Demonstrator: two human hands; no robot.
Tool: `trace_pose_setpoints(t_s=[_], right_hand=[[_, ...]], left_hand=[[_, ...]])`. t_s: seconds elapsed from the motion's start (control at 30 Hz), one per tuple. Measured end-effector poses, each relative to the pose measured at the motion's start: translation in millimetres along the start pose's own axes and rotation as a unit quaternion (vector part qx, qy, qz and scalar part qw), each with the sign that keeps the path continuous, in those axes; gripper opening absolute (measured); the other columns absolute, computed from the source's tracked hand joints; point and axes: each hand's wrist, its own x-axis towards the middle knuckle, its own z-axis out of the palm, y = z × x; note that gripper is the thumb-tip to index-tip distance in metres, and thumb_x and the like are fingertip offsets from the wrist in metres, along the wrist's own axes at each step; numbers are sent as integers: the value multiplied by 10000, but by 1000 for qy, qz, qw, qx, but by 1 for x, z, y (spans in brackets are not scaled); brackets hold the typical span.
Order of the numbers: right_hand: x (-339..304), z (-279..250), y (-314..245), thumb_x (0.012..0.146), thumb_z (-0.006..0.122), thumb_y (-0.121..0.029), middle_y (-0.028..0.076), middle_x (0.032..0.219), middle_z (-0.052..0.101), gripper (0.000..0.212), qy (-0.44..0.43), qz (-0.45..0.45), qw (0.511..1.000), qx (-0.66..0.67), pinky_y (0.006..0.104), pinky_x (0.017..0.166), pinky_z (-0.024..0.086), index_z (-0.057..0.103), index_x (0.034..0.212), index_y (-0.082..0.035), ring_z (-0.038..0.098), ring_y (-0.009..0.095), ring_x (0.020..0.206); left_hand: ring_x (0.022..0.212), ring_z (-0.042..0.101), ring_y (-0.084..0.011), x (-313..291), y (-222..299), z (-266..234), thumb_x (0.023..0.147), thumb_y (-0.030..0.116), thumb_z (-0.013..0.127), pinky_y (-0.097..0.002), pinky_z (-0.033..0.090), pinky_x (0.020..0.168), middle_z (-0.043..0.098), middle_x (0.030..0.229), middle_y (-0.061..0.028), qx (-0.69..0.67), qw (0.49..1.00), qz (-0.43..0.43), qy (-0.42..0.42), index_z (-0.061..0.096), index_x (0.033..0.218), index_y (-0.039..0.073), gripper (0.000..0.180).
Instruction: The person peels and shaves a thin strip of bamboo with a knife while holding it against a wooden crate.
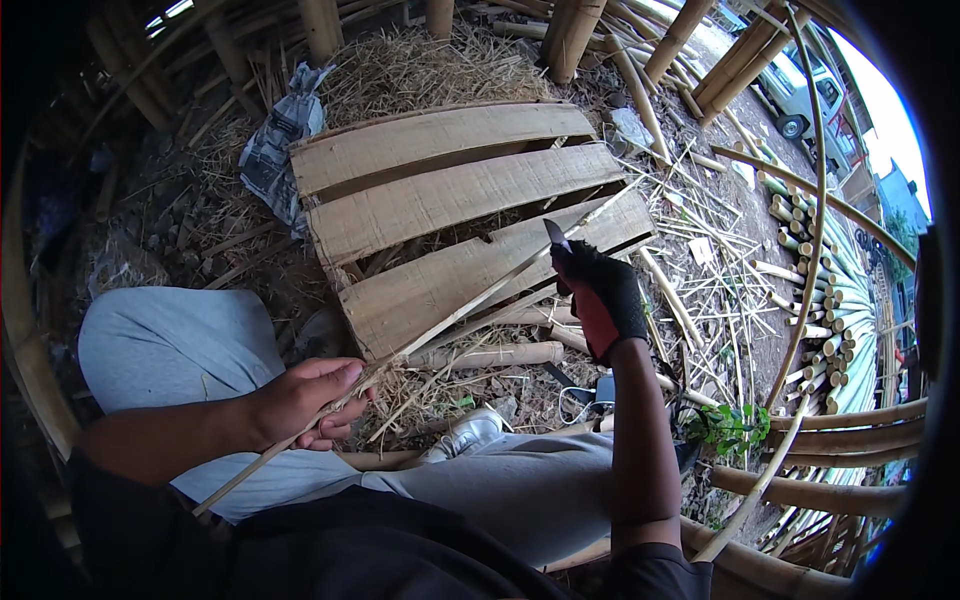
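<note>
The bare left grip [300,402] clasps a thin bamboo strip [470,305] slanting over the slatted wooden bench [460,203], near-left corner to right edge; the gloved right grip [598,298] holds a pointed knife [556,234]. Dry straw [430,72] tangles beyond.

Premises: an open-sided bamboo workshop, with dirt ground [757,225]. Reference point is the low slatted wooden platform [460,190]. Beyond its far edge, upright bamboo posts [572,42] stand behind a heap of straw-like shavings [430,75]. Right of the platform, split slivers [722,292] litter the ground; farther right of it lies a stack of cut bamboo poles [830,325], ends showing. Well past the platform's far right corner, a white vehicle [808,98] stands in daylight.
</note>
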Motion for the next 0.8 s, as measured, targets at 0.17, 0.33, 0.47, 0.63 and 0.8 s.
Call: trace_pose_setpoints(t_s=[0.17,0.33,0.47,0.63,0.8], right_hand=[[6,30,40,984,592,-275,64,747,678,284,-16,-6,998,-54,334,607,463,736,1006,-32,616,144,665],[-25,70,22,1012,528,-228,200,818,659,239,31,-158,975,-152,445,653,520,678,932,-60,661,382,771],[-49,78,-6,964,530,-175,123,947,704,444,12,-191,942,-274,435,675,558,585,1391,-286,704,313,791],[-52,80,-3,968,530,-171,128,942,704,434,-8,-191,952,-241,449,678,557,585,1391,-249,701,330,807],[-59,86,-15,1037,490,-212,211,807,642,289,7,-223,956,-189,481,621,490,681,901,-44,650,406,760]], left_hand=[[416,292,-54,0,4,6,1102,423,320,-212,275,396,370,619,29,-33,999,-16,-4,454,1102,85,364],[429,287,-50,-1,4,4,1107,396,306,-209,292,404,377,647,26,-35,999,-12,-2,458,1129,60,369],[423,287,-52,-1,4,4,1107,394,301,-213,282,393,371,640,25,-40,999,-11,5,451,1131,55,371],[410,279,-52,1,3,6,1101,424,323,-213,277,397,368,617,28,-27,1000,-1,1,457,1113,73,376],[406,282,-53,1,1,6,1102,418,321,-214,278,399,369,613,28,-24,1000,5,2,460,1118,77,369]])
